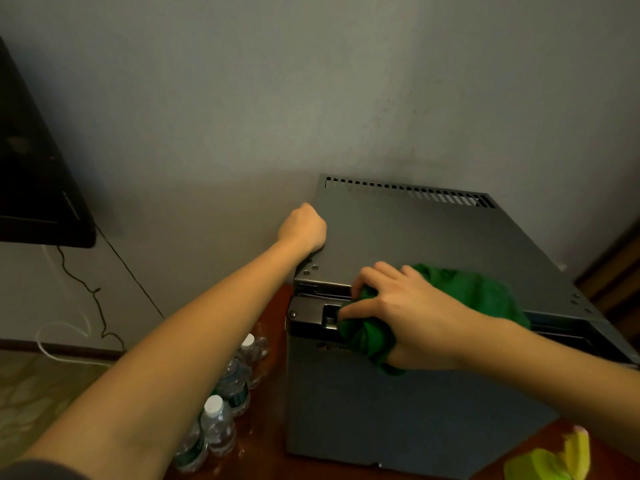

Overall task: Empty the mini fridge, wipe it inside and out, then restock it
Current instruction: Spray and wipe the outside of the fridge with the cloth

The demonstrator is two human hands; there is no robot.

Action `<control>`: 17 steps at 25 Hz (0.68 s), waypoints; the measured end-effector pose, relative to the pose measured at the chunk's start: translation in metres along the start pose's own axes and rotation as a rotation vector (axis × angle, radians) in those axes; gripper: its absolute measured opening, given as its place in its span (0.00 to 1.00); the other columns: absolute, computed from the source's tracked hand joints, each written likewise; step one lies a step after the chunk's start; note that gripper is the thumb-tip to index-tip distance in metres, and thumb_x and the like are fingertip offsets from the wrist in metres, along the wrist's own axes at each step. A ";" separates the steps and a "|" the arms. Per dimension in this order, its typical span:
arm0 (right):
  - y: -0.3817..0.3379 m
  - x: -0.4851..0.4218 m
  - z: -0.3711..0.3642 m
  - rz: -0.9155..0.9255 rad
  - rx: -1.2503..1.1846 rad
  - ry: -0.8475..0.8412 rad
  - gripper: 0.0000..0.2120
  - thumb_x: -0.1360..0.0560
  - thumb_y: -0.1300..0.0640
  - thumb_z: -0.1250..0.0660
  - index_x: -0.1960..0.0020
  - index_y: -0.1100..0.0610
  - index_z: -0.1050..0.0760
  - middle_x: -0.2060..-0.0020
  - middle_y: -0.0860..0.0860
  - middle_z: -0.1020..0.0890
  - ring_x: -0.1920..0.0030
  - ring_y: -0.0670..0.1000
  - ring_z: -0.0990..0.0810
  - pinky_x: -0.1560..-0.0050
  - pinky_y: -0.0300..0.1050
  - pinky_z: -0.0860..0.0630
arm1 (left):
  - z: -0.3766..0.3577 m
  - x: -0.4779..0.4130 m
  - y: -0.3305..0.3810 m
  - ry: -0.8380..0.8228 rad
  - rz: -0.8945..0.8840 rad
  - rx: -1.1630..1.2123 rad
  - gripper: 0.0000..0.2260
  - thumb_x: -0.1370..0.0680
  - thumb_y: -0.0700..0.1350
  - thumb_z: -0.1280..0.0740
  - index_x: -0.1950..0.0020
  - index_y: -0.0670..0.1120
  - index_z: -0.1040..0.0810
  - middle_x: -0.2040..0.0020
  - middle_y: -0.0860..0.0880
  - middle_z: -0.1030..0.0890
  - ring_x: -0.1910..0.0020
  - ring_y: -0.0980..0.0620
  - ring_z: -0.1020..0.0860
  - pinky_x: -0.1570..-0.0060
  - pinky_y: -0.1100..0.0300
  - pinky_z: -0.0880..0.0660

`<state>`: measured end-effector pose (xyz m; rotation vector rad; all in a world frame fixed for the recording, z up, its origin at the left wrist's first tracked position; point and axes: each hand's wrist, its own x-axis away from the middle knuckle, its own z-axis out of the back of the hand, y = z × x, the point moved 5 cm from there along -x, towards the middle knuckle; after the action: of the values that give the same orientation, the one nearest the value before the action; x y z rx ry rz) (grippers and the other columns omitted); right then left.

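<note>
A grey mini fridge [433, 237] stands on a reddish wooden surface, its door shut and facing me. My left hand [304, 228] grips the fridge's top left edge, fingers curled over the side. My right hand [405, 317] grips a bunched green cloth [367, 336] and presses it against the dark strip with the handle recess at the top of the door. More of the cloth [481, 292] lies over the front of the fridge's top.
Several clear water bottles [221, 420] with white caps stand on the wooden surface [270, 341] left of the fridge. A yellow-green object [554, 459] lies at the bottom right. A dark screen [31, 188] with trailing cables hangs at the left. The wall is right behind the fridge.
</note>
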<state>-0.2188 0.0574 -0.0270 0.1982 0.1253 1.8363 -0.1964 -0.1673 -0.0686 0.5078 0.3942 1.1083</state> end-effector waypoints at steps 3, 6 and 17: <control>-0.009 -0.013 0.002 -0.013 0.020 0.056 0.31 0.32 0.48 0.32 0.30 0.40 0.35 0.42 0.48 0.34 0.42 0.52 0.35 0.50 0.51 0.33 | 0.002 -0.001 0.000 0.005 -0.011 -0.022 0.14 0.19 0.40 0.47 0.37 0.36 0.31 0.36 0.36 0.27 0.40 0.36 0.27 0.49 0.50 0.29; 0.014 0.017 -0.005 -0.042 0.010 0.056 0.32 0.36 0.47 0.31 0.32 0.38 0.33 0.42 0.47 0.32 0.44 0.52 0.32 0.51 0.51 0.30 | 0.001 -0.001 -0.003 -0.020 -0.017 -0.029 0.14 0.19 0.40 0.47 0.36 0.36 0.32 0.37 0.36 0.27 0.42 0.37 0.26 0.49 0.49 0.28; 0.009 0.014 -0.011 -0.523 -0.068 0.392 0.26 0.41 0.43 0.37 0.44 0.44 0.21 0.51 0.51 0.22 0.51 0.59 0.24 0.54 0.50 0.29 | -0.002 -0.001 -0.001 -0.008 0.007 0.031 0.14 0.19 0.38 0.47 0.36 0.35 0.32 0.36 0.37 0.27 0.41 0.37 0.26 0.47 0.49 0.28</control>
<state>-0.2332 0.0689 -0.0351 -0.2295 0.3536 1.3338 -0.1967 -0.1685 -0.0707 0.5411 0.4040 1.1080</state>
